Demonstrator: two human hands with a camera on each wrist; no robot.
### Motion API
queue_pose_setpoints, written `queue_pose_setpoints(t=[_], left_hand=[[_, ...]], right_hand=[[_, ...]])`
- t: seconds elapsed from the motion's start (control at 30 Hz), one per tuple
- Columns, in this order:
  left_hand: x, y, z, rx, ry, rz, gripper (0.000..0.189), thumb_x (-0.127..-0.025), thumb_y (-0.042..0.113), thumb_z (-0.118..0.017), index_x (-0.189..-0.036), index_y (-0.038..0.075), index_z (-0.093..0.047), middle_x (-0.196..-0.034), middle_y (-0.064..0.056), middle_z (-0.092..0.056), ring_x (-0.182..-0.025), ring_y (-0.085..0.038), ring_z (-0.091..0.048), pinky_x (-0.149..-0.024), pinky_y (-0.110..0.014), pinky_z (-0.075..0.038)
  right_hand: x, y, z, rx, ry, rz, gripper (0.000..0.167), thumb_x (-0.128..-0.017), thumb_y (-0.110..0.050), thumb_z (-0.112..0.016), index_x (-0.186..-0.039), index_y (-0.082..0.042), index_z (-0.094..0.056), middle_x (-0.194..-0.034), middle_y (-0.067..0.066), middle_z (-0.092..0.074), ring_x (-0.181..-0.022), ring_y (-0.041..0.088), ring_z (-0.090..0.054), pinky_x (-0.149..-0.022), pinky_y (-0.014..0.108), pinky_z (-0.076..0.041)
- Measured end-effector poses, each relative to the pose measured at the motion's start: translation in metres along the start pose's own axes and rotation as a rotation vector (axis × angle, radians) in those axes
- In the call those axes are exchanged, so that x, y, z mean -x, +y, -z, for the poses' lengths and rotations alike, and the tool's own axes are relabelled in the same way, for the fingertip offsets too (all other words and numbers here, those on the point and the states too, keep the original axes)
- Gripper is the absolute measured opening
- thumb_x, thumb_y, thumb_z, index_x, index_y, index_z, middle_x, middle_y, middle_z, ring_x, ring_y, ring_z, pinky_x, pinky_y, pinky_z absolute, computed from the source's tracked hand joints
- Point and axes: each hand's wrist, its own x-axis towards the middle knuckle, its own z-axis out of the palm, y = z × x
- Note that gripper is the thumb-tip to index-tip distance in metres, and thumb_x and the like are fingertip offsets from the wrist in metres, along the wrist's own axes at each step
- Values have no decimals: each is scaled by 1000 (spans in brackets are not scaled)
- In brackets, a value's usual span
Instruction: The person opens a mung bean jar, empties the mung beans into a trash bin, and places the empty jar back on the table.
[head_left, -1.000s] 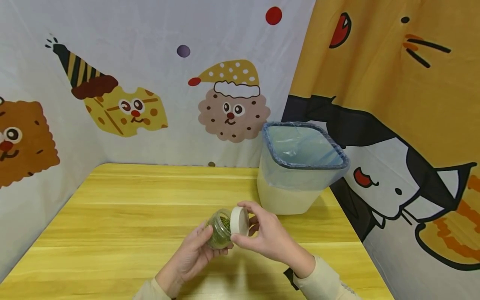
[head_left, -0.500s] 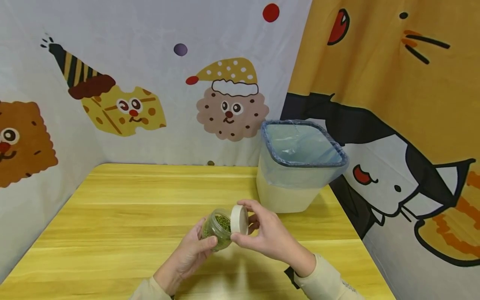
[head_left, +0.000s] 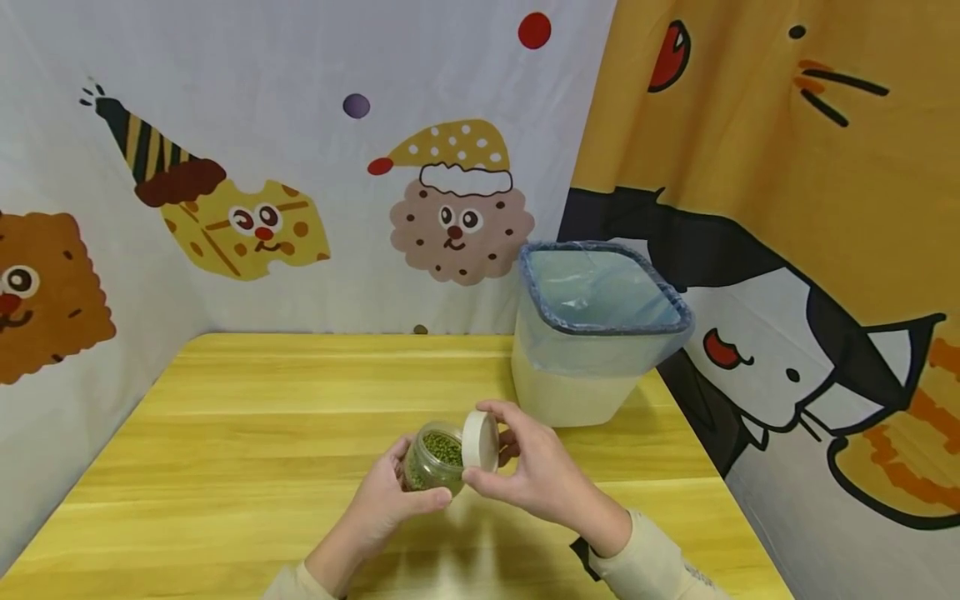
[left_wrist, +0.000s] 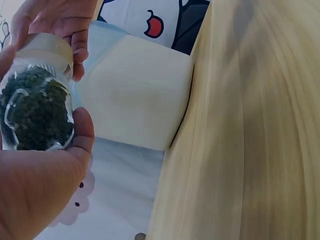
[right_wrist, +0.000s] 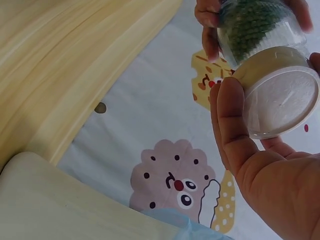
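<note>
My left hand (head_left: 382,502) grips a clear jar (head_left: 427,475) of small green beans (head_left: 444,448), tilted with its mouth toward me and to the right. The jar's mouth is uncovered. My right hand (head_left: 536,467) pinches a round cream-white lid (head_left: 480,442) by its rim, tipped on edge beside the mouth. In the left wrist view, fingers and thumb wrap round the jar (left_wrist: 37,107), which is full of beans in its lower part. In the right wrist view the lid (right_wrist: 282,102) shows its flat face, with the jar behind it.
A cream bin (head_left: 577,392) lined with a blue bag stands at the table's back right, just beyond my right hand. The wooden table (head_left: 285,433) ends at a cartoon-printed curtain (head_left: 300,100) behind. A yellow cat-print curtain (head_left: 735,125) hangs at the right.
My left hand has turned the jar so more of its mouth and beans face me, and its thumb has slid lower and to the right. The right hand and lid have hardly moved.
</note>
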Motion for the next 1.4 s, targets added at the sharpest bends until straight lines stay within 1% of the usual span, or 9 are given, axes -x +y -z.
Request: queue_pose_setpoints(t=[0.2,0.33,0.43,0.63,0.73,0.87,1.0,1.13,1.4], left_hand=[[3,2,-5,-118,159,31,88,-74,9,-95,-148,6,-48,-138,-18,-63,-121,-28,-66,-102,-35,-59],[7,4,-6,-194,257,28,91,-71,8,-97,-148,9,-50,-138,-15,-64,-122,-26,-65,-106,-39,-58],[11,5,-6,-246,296,15,92,-69,8,-99,-149,11,-52,-138,-13,-65,-124,-27,-65,-105,-43,-59],[18,9,-2,-295,316,14,92,-72,11,-100,-151,15,-52,-140,-12,-65,-125,-27,-64,-101,-40,-60],[20,9,1,-307,322,11,92,-73,13,-99,-151,15,-52,-141,-12,-64,-126,-26,-64,-100,-34,-59],[20,10,3,-309,321,3,92,-73,13,-99,-151,15,-51,-141,-11,-64,-126,-25,-64,-98,-27,-57],[21,12,4,-307,319,-6,91,-73,12,-99,-151,15,-51,-142,-11,-64,-127,-26,-63,-98,-27,-56],[21,12,4,-317,321,-9,90,-74,11,-98,-151,14,-51,-142,-11,-63,-127,-26,-63,-101,-33,-57],[21,12,5,-341,337,-6,91,-73,13,-99,-151,14,-52,-141,-10,-64,-128,-26,-64,-105,-39,-58]], right_hand=[[7,10,4,25,41,-58,76,-87,-37,-89,-152,-14,-54,-112,2,-70,-83,9,-69,-75,26,-62],[16,23,12,80,57,-149,78,-88,-44,-88,-154,-20,-54,-120,3,-69,-85,9,-66,-75,24,-60],[25,35,20,141,65,-210,79,-88,-46,-88,-154,-21,-55,-127,5,-67,-85,9,-63,-73,23,-58],[39,69,39,277,72,-339,84,-87,-47,-88,-152,-5,-55,-133,15,-68,-91,16,-65,-68,25,-56],[46,90,51,349,55,-405,88,-88,-50,-86,-153,0,-53,-142,24,-64,-108,31,-70,-76,37,-62],[54,120,67,440,23,-511,93,-90,-55,-81,-155,4,-49,-149,32,-58,-123,45,-65,-85,52,-61],[61,153,83,515,8,-616,94,-91,-55,-79,-153,8,-47,-143,34,-60,-113,43,-67,-80,55,-59],[66,179,94,574,5,-679,95,-89,-55,-77,-151,11,-47,-135,35,-63,-105,41,-67,-77,56,-58],[71,195,99,629,-8,-713,98,-88,-58,-77,-150,11,-48,-132,37,-62,-104,45,-67,-79,62,-57]])
